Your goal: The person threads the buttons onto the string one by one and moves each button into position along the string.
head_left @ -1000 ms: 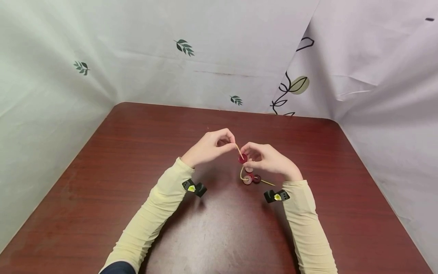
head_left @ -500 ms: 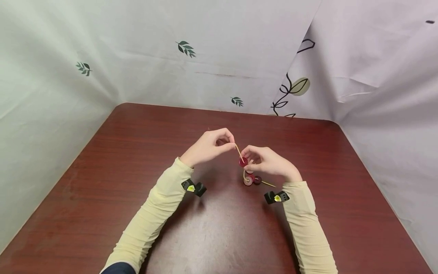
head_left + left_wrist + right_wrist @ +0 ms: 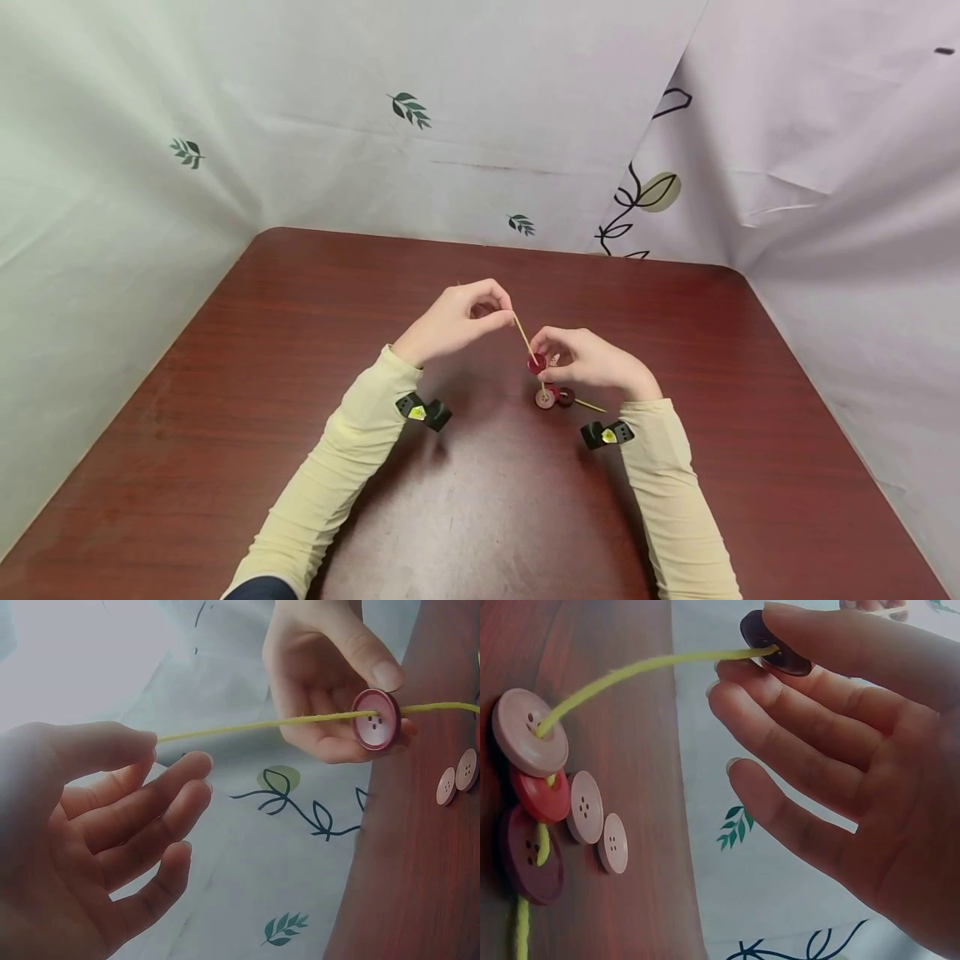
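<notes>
The left hand (image 3: 456,323) has its grip pinching a yellow cord (image 3: 255,725), drawn out straight to a dark red button (image 3: 367,732) that the right hand's (image 3: 596,362) grip pinches, the cord running through one of its holes. Beyond it the cord drops to the worktop (image 3: 480,517), passing through a pinkish button (image 3: 516,742), a bright red button (image 3: 536,796) and a maroon button (image 3: 519,862), with two loose pink buttons (image 3: 587,821) just beside.

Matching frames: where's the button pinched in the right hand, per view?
Head: right of centre, below mid-height, the button at the right hand's fingertips.
Left wrist: the button is in the upper right, its four-holed face showing.
Right wrist: the button is near the top, right of centre.
Shared landmark: yellow string through it.
</notes>
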`<act>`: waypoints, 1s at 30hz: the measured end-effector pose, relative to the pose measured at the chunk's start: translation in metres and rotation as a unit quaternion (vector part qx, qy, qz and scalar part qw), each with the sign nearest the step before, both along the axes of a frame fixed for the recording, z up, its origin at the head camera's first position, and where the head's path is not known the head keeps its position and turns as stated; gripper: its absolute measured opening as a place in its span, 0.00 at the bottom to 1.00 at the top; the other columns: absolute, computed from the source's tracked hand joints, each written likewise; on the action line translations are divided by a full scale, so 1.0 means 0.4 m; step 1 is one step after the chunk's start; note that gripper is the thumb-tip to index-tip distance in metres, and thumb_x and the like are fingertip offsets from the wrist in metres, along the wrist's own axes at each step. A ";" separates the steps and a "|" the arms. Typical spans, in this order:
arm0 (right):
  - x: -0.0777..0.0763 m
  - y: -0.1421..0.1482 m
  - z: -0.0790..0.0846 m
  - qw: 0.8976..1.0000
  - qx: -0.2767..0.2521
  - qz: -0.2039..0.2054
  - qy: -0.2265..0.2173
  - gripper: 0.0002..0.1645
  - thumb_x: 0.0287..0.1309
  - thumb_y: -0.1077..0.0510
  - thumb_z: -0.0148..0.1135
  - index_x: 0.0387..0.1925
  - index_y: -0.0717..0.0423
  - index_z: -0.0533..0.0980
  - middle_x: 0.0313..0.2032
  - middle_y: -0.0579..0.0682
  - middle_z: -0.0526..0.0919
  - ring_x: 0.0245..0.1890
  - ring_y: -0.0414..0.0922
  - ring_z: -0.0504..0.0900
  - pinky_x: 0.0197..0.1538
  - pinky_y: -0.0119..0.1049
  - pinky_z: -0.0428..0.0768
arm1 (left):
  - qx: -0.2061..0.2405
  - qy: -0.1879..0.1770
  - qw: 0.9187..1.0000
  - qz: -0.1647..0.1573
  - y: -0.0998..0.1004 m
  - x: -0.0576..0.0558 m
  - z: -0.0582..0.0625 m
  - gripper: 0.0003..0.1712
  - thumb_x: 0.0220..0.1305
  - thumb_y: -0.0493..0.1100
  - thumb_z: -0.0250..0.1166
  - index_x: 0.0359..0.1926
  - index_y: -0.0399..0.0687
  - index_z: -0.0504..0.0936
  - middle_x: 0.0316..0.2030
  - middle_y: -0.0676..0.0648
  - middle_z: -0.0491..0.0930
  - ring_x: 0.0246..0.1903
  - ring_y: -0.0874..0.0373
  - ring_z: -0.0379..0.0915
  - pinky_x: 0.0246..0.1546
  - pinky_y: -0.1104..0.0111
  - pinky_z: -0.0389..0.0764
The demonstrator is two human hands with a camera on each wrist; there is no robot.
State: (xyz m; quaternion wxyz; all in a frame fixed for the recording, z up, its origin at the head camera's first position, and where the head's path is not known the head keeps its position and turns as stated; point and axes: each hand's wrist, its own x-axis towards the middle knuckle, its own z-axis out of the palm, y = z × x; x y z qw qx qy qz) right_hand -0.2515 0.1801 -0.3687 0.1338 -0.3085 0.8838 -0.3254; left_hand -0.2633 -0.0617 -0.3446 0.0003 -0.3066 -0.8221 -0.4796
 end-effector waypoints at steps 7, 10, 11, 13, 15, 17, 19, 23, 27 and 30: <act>-0.003 0.005 -0.006 1.000 0.011 0.013 -0.015 0.13 0.53 0.62 0.67 0.41 0.51 0.76 0.34 0.46 0.83 0.35 0.40 0.81 0.42 0.41 0.79 | 0.000 -0.010 1.000 -0.002 0.000 0.000 0.002 0.04 0.65 0.43 0.64 0.37 0.48 0.79 0.35 0.45 0.86 0.34 0.61 0.80 0.40 0.70 0.77; -0.005 0.007 -0.010 1.000 0.019 0.016 -0.016 0.13 0.53 0.62 0.67 0.41 0.52 0.76 0.34 0.47 0.83 0.36 0.40 0.81 0.43 0.40 0.79 | -0.003 -0.011 1.000 -0.001 -0.001 0.000 0.001 0.04 0.65 0.44 0.64 0.37 0.49 0.79 0.33 0.48 0.86 0.32 0.62 0.80 0.39 0.69 0.76; -0.006 0.008 -0.011 0.999 0.024 0.018 -0.016 0.13 0.53 0.62 0.67 0.41 0.52 0.76 0.34 0.47 0.83 0.37 0.40 0.81 0.43 0.39 0.79 | -0.002 -0.012 1.000 -0.001 -0.001 0.000 0.001 0.05 0.65 0.44 0.63 0.37 0.49 0.79 0.33 0.48 0.86 0.31 0.62 0.80 0.38 0.68 0.76; -0.009 0.009 -0.015 0.999 0.028 0.022 -0.021 0.13 0.53 0.63 0.67 0.41 0.53 0.76 0.34 0.47 0.83 0.35 0.41 0.81 0.42 0.37 0.79 | -0.002 -0.012 1.000 -0.002 -0.002 0.000 0.000 0.05 0.65 0.45 0.63 0.37 0.50 0.79 0.33 0.47 0.86 0.30 0.61 0.80 0.38 0.66 0.76; -0.010 0.009 -0.018 0.999 0.028 0.025 -0.033 0.13 0.53 0.64 0.67 0.41 0.54 0.76 0.33 0.47 0.83 0.33 0.41 0.81 0.40 0.35 0.78 | 0.002 -0.014 1.000 -0.004 -0.002 0.001 0.000 0.05 0.65 0.45 0.64 0.37 0.50 0.79 0.32 0.47 0.85 0.30 0.60 0.80 0.39 0.63 0.77; -0.010 0.008 -0.020 0.998 0.025 0.029 -0.046 0.14 0.52 0.65 0.67 0.41 0.54 0.76 0.31 0.48 0.83 0.30 0.41 0.80 0.37 0.34 0.78 | 0.004 -0.014 1.000 -0.006 -0.002 0.001 0.001 0.05 0.65 0.45 0.64 0.37 0.50 0.79 0.32 0.47 0.85 0.29 0.60 0.80 0.40 0.60 0.78; -0.010 0.009 -0.022 0.998 0.022 0.032 -0.054 0.13 0.52 0.66 0.67 0.41 0.55 0.76 0.29 0.49 0.83 0.28 0.42 0.80 0.35 0.33 0.77 | 0.004 -0.013 1.000 -0.007 -0.002 0.001 0.001 0.05 0.65 0.45 0.64 0.37 0.50 0.79 0.31 0.50 0.85 0.29 0.61 0.80 0.40 0.60 0.78; -0.012 0.010 -0.026 0.997 0.026 0.038 -0.055 0.13 0.52 0.66 0.67 0.40 0.54 0.77 0.26 0.50 0.83 0.27 0.44 0.80 0.34 0.32 0.77 | 0.001 -0.010 1.000 -0.007 -0.002 0.001 0.002 0.05 0.65 0.45 0.64 0.37 0.50 0.79 0.30 0.52 0.84 0.29 0.61 0.79 0.39 0.61 0.78; -0.015 0.011 -0.036 0.997 0.030 0.032 -0.060 0.13 0.51 0.66 0.67 0.40 0.53 0.78 0.25 0.50 0.83 0.27 0.44 0.80 0.34 0.32 0.77 | -0.002 -0.012 1.000 -0.005 -0.003 0.000 0.003 0.04 0.66 0.45 0.63 0.36 0.51 0.79 0.30 0.53 0.84 0.29 0.61 0.79 0.38 0.62 0.77; -0.018 0.012 -0.043 0.997 0.033 0.026 -0.070 0.13 0.51 0.66 0.67 0.40 0.52 0.78 0.24 0.51 0.83 0.26 0.45 0.80 0.33 0.32 0.77 | -0.004 -0.014 1.000 -0.005 -0.002 0.000 0.002 0.04 0.66 0.45 0.63 0.36 0.51 0.79 0.29 0.53 0.84 0.29 0.61 0.80 0.38 0.64 0.77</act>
